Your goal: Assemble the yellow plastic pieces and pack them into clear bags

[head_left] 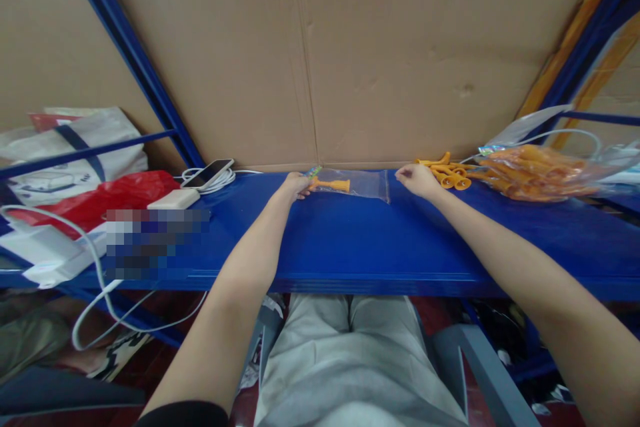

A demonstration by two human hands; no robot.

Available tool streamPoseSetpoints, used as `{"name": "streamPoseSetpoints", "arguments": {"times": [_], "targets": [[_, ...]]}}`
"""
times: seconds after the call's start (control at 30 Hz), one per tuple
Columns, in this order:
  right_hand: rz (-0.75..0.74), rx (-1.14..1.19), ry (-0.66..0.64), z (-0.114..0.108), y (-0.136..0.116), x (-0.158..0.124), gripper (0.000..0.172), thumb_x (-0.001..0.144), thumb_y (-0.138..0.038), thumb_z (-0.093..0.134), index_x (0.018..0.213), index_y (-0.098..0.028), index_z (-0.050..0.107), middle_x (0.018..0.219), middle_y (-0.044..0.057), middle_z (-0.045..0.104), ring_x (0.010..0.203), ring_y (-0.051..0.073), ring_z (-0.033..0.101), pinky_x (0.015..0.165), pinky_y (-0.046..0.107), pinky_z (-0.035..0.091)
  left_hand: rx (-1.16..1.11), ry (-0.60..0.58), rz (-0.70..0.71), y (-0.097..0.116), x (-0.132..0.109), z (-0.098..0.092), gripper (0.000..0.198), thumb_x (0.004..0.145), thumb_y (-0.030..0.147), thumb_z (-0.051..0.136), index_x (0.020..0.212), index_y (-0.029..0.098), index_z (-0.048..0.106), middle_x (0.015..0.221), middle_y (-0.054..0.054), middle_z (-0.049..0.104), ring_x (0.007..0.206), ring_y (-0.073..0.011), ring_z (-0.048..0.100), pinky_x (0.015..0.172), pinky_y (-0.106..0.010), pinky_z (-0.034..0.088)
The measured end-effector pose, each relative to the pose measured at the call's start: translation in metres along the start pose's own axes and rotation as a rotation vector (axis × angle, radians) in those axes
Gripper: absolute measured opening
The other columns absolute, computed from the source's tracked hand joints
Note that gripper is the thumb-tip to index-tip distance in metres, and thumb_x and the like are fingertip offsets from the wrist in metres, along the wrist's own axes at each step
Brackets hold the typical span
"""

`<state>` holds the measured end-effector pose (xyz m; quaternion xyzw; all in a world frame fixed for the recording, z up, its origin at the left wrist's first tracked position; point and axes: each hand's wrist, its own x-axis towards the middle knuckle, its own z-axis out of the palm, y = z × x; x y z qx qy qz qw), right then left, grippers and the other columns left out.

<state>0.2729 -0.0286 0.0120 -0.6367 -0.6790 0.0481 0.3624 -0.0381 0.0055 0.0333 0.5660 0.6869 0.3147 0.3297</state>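
Observation:
My left hand is closed on the left end of a clear plastic bag. Inside that bag, close to my fingers, lies an orange horn-like plastic piece; a small colourful printed tag shows by my fingertips. My right hand is just beyond the bag's right end, apart from it, its fingers curled together; whatever they may hold is hidden. Right beside that hand, several loose orange horn-like pieces with flared round ends lie in a heap.
A large clear bag of orange pieces stands at the right of the blue table. To the left are a phone, coiled white cable, a red plastic bag and a white power strip. Cardboard walls the back.

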Motion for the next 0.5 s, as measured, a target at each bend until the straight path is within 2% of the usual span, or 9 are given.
{"name": "streamPoseSetpoints", "arguments": {"times": [0.07,0.13,0.2,0.27,0.37,0.5], "targets": [[0.04,-0.227,0.066,-0.013,0.009,0.001,0.017,0.084,-0.017,0.058,0.083,-0.018,0.075,0.095,0.013,0.075,0.098,0.031,0.07,0.092,0.045,0.052,0.144,0.095,0.049,-0.001,0.0,-0.001,0.007,0.084,0.02,0.068,0.087,0.014,0.066,0.075,-0.008,0.073,0.063,-0.0142,0.065,0.055,-0.021,0.043],[0.124,-0.416,0.078,-0.025,0.021,0.0,0.022,0.085,-0.02,0.056,0.092,-0.016,0.076,0.1,0.018,0.074,0.104,0.035,0.068,0.092,0.048,0.05,0.278,0.179,0.104,-0.001,-0.003,-0.001,0.014,0.081,0.024,0.07,0.09,0.014,0.067,0.092,-0.015,0.075,0.088,-0.0231,0.071,0.066,-0.025,0.048],[0.204,-0.559,0.072,-0.034,0.035,0.001,0.028,0.083,-0.021,0.056,0.101,-0.009,0.074,0.109,0.026,0.07,0.11,0.039,0.064,0.093,0.052,0.048,0.364,0.207,0.122,0.0,-0.008,-0.002,0.025,0.082,0.03,0.071,0.1,0.014,0.067,0.11,-0.02,0.072,0.109,-0.0305,0.067,0.081,-0.032,0.049],[0.276,-0.644,0.058,-0.039,0.05,0.002,0.037,0.08,-0.023,0.059,0.11,-0.005,0.072,0.117,0.03,0.065,0.116,0.042,0.059,0.094,0.055,0.045,0.439,0.209,0.108,0.001,-0.014,-0.003,0.038,0.084,0.036,0.068,0.114,0.013,0.064,0.123,-0.024,0.067,0.12,-0.035,0.061,0.093,-0.039,0.047],[0.358,-0.711,0.001,-0.043,0.066,0.005,0.045,0.081,-0.03,0.059,0.119,-0.009,0.068,0.125,0.026,0.064,0.121,0.042,0.054,0.094,0.057,0.043,0.605,0.27,0.103,0.003,-0.022,-0.001,0.05,0.086,0.036,0.065,0.127,0.01,0.056,0.136,-0.027,0.058,0.13,-0.0373,0.053,0.104,-0.046,0.041],[0.413,-0.743,-0.082,-0.042,0.063,0.005,0.05,0.083,-0.039,0.058,0.125,-0.012,0.066,0.129,0.022,0.063,0.124,0.04,0.053,0.097,0.054,0.043,0.748,0.34,0.239,0.004,-0.027,0.005,0.038,0.091,0.02,0.052,0.128,0.011,0.056,0.147,-0.021,0.05,0.14,-0.0325,0.042,0.109,-0.045,0.038]]}}
